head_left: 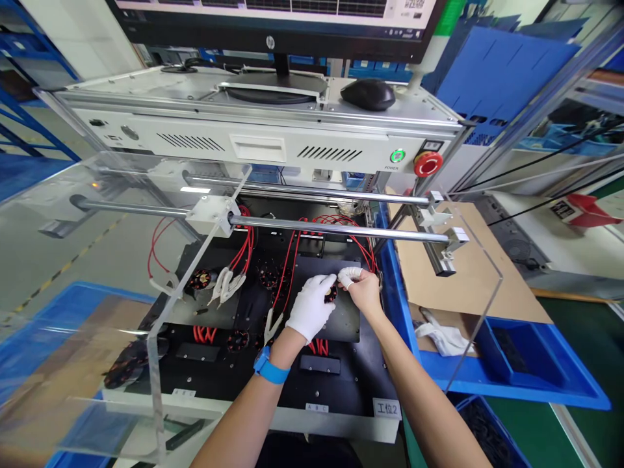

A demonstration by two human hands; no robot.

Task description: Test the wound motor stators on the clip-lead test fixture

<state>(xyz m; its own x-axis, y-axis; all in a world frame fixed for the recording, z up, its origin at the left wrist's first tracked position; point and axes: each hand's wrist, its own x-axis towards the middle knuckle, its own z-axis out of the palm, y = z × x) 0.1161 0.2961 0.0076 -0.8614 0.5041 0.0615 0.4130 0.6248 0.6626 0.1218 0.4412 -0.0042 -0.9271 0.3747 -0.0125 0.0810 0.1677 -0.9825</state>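
Observation:
My left hand [311, 307], in a white glove with a blue watch at the wrist, grips a small round motor stator [331, 295] with dark windings over the black plate [347, 322]. Close against its right side, my right hand [363, 290], with white covers on the fingertips, is closed in a pinch. Whatever lies between those fingertips is too small to make out. Left of my left hand rests a white test clip [271, 327] on red wires. More white clips [228, 286] lie farther left, beside another stator [200, 279].
Two metal rails [336, 229] cross above the fixture, and a clear acrylic cover [155, 364] slants on the left. At the back are a monitor [273, 40], a mouse [368, 95] and a red emergency stop [428, 164]. Blue bins [531, 354] and a white glove [446, 339] lie right.

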